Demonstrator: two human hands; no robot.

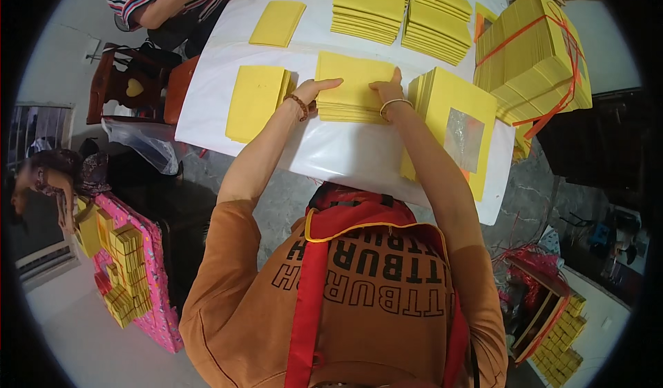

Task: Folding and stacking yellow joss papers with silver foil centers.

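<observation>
A stack of yellow paper envelopes (357,77) lies in front of me on the white-covered table (297,156). My left hand (315,94) grips its left side, thumb laid over the top and the other fingers mostly hidden. On the opposite side, my right hand (388,92) is closed around the edge, its thumb also on top. Left of my left hand rests another yellow stack (255,101). Close by my right forearm is a leaning pile of larger yellow envelopes (431,101), the front one with a clear window.
Several yellow stacks (369,8) stand at the table's far side, and a thinner one (277,23) lies far left. A bundle tied with red string (528,56) sits at the right. Someone in a striped shirt (162,1) is at the far left; a brown chair (131,87) stands nearby.
</observation>
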